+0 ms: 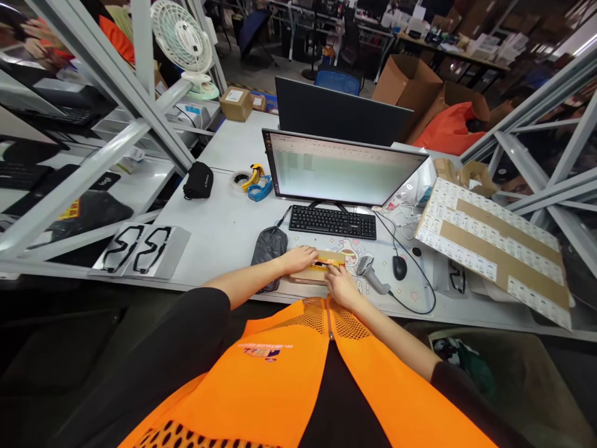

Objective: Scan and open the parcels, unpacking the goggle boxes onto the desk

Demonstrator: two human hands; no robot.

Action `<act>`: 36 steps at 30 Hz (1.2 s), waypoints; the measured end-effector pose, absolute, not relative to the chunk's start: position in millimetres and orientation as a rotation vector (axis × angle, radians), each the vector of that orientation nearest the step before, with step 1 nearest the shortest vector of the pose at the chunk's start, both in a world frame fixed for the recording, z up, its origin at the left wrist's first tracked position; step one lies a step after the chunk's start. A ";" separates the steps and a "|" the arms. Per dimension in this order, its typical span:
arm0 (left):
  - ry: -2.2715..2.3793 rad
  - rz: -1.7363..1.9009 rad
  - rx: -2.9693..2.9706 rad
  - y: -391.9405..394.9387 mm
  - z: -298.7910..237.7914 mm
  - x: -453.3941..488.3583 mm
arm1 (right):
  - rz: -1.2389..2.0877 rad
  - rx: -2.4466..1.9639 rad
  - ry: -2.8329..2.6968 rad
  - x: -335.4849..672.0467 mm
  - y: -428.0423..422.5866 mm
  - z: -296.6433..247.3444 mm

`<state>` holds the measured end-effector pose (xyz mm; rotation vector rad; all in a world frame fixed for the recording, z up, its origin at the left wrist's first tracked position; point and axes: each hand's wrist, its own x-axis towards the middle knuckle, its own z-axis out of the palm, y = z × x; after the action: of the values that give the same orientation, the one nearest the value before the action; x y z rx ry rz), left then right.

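A small cardboard box (308, 274) lies at the front of the desk, its top partly open with something yellow (332, 261) showing along the gap. From the left, my left hand (299, 259) grips the box, fingers curled over its upper edge. My right hand (341, 285) holds the box at its right end, fingertips bent at the opening; what lies under them is hard to make out. Just left of the box is a dark grey plastic bag (270, 250). A grey barcode scanner (372, 275) rests on the right, close to my right hand.
Behind the box stand a black keyboard (332, 223) and a lit monitor (345, 168). A mouse (399, 267) and its cable lie right. A large cardboard sheet (494, 249) overhangs the right edge. Tape rolls (254, 183), a black pouch (199, 180) and flat boxes (158, 252) are left.
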<state>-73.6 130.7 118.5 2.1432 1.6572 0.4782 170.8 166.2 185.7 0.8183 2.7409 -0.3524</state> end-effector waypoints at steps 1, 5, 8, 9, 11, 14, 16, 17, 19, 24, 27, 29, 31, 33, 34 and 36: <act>1.697 0.454 2.087 134.1 121.8 -74.6 | -0.382 0.831 2.734 171.0 167.4 185.5; 1.832 0.378 1.932 156.9 137.0 -84.8 | -0.418 0.860 2.700 170.2 170.5 184.6; 1.832 0.384 1.891 174.5 144.9 -95.8 | -0.341 0.928 2.741 169.1 169.9 183.8; 1.831 0.391 1.874 178.7 145.9 -98.9 | -0.317 0.943 2.761 169.3 169.3 183.2; 1.837 0.407 1.836 184.1 145.0 -102.9 | -0.269 0.931 2.798 171.4 167.2 181.1; 1.872 0.414 1.769 185.3 138.4 -104.1 | -0.193 0.864 2.808 177.6 160.8 176.3; 1.900 0.406 1.731 182.6 133.8 -102.6 | -0.180 0.841 2.804 181.9 154.8 174.5; 1.912 0.401 1.719 180.4 132.5 -101.4 | -0.188 0.840 2.802 183.8 151.9 174.8; 1.938 0.404 1.706 174.7 133.3 -98.0 | -0.212 0.847 2.799 187.3 147.9 178.8; 2.024 0.625 1.867 152.5 151.7 -82.7 | -0.410 0.721 2.788 193.5 159.6 205.7; 1.696 0.695 2.191 133.8 160.0 -68.1 | -0.605 0.544 2.718 190.3 180.7 221.8; 1.404 0.632 2.314 119.3 159.0 -58.7 | -0.618 0.452 2.615 185.1 196.0 227.8; 1.233 0.630 2.347 104.9 153.2 -53.0 | -0.540 0.413 2.541 180.6 210.0 229.8; 1.191 0.647 2.319 93.6 145.2 -53.6 | -0.415 0.410 2.539 179.9 222.1 228.4; 1.214 0.620 2.304 89.9 141.4 -56.5 | -0.351 0.410 2.559 181.3 227.6 226.7; 1.327 0.466 2.292 87.6 136.2 -65.3 | -0.234 0.414 2.621 187.0 237.7 221.7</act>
<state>-65.3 87.6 136.2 2.2924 1.3268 0.4664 187.0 237.7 221.7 0.4141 2.6206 -0.2345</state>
